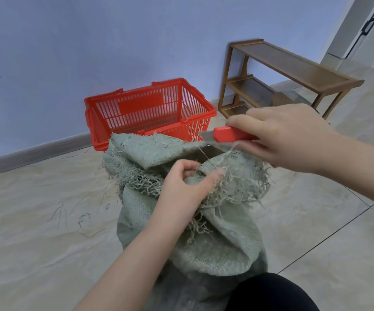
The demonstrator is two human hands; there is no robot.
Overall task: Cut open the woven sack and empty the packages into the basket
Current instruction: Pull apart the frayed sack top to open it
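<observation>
A grey-green woven sack [217,239] stands on the floor in front of me, its top edge frayed and partly slit. My left hand [181,187] grips the frayed sack cloth near the opening. My right hand [287,135] holds a red utility knife [228,134], its blade pointing left just above the sack's opening. A dark gap [206,153] shows inside the sack; no packages can be made out. A red plastic basket [150,108] sits behind the sack against the wall, with nothing seen in it.
A brown wooden shelf rack [282,77] stands at the right against the blue wall. Loose sack threads [83,218] lie on the tiled floor to the left. My dark-clothed knee [271,292] is at the bottom right.
</observation>
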